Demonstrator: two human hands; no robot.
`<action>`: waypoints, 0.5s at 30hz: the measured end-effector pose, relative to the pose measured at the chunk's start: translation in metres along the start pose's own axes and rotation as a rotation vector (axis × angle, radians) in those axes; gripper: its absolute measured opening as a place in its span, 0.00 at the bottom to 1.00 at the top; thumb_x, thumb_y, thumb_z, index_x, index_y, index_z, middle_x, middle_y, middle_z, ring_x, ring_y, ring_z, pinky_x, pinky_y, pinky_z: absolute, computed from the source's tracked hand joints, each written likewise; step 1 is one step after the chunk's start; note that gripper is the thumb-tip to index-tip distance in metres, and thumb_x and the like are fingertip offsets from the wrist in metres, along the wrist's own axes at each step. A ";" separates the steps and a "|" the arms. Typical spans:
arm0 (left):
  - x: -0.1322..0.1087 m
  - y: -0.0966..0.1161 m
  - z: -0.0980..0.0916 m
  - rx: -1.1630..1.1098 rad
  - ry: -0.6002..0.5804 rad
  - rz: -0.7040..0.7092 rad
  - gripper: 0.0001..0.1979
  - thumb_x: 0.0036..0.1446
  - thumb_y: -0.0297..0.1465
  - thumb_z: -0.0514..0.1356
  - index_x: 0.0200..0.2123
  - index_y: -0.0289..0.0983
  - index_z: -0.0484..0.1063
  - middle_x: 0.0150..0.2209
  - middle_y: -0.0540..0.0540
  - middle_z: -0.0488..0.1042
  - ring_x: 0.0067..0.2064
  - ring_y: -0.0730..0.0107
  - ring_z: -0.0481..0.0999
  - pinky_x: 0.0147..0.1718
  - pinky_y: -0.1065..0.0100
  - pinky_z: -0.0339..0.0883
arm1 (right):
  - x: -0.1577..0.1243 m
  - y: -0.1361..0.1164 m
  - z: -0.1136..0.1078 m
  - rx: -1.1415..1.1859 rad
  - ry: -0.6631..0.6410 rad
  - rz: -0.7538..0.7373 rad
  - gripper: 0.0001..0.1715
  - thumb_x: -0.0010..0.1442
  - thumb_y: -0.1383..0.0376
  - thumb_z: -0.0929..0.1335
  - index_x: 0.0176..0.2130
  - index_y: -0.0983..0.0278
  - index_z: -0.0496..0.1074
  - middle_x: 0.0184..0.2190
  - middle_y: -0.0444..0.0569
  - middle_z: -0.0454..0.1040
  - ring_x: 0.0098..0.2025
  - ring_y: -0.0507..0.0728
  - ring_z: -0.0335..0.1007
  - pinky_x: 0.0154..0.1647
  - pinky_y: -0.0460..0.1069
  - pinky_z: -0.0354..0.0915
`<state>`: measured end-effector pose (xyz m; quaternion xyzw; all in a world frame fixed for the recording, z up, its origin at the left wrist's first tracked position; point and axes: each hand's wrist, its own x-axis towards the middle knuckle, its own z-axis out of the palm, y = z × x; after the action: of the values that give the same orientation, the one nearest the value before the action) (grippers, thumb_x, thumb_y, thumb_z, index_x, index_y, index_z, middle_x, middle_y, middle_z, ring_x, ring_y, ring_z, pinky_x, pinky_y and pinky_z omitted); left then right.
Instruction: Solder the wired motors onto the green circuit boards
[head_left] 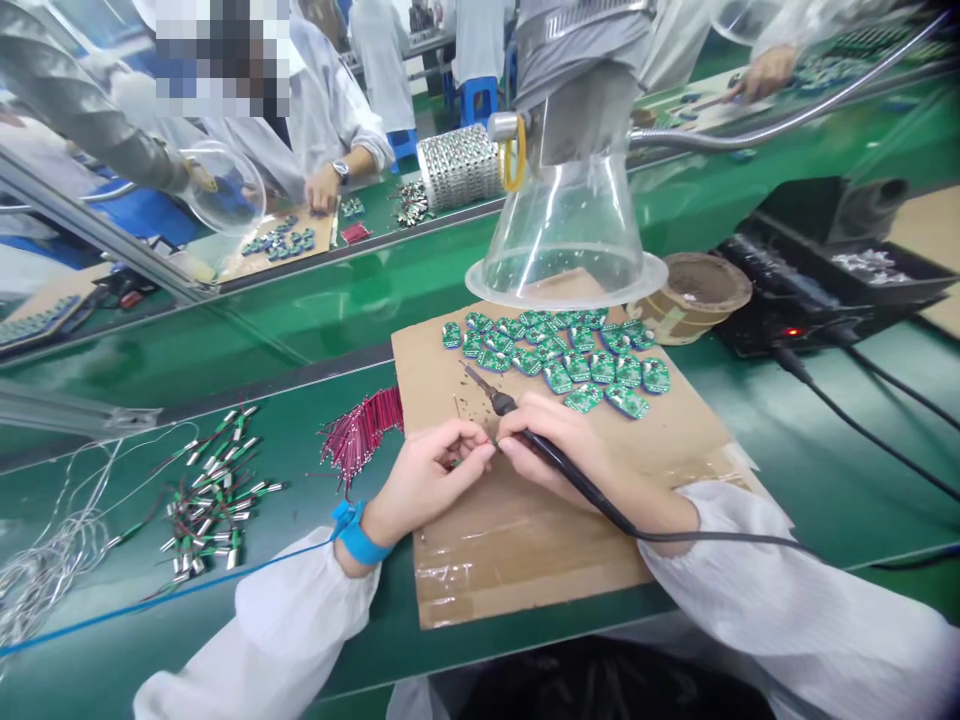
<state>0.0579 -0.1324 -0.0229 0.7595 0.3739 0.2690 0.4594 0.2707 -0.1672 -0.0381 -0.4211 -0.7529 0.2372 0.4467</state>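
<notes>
My left hand [427, 480], with a blue strap round the wrist, is pinched closed over the cardboard. Bits of red and green show at its fingertips, but the small piece there is mostly hidden. My right hand [574, 445] grips a soldering iron [502, 403], whose tip points up and left, away from me. The fingertips of both hands almost meet. Beyond them, several green circuit boards [577, 367] lie in rows on the cardboard sheet [525, 545]. Left of the sheet is a fanned bundle of red and black wires [365, 432].
A clear fume funnel [566, 235] hangs over the boards. Behind them stand a brown round tub [697, 285] and a black box [787, 300] with a red light. Small metal cylinders [217, 500] and tangled pale wires [56, 560] lie left. Co-workers sit across the bench.
</notes>
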 end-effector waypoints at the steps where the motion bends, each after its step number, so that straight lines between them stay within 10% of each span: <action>1: 0.000 0.001 0.000 -0.013 0.008 -0.016 0.06 0.65 0.34 0.61 0.37 0.37 0.73 0.29 0.48 0.78 0.29 0.73 0.77 0.29 0.72 0.69 | 0.000 0.000 0.000 0.002 -0.016 0.001 0.01 0.67 0.67 0.67 0.40 0.61 0.71 0.34 0.45 0.68 0.35 0.53 0.67 0.37 0.49 0.65; 15: -0.005 -0.011 -0.006 0.073 0.139 -0.132 0.09 0.66 0.38 0.61 0.37 0.39 0.72 0.31 0.49 0.75 0.32 0.70 0.74 0.31 0.70 0.66 | -0.016 0.005 -0.030 -0.057 0.049 0.109 0.10 0.66 0.70 0.67 0.47 0.59 0.73 0.35 0.46 0.76 0.36 0.54 0.74 0.40 0.51 0.69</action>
<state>0.0470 -0.1298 -0.0302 0.7288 0.4638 0.2764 0.4211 0.3027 -0.1790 -0.0346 -0.4799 -0.7241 0.2293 0.4391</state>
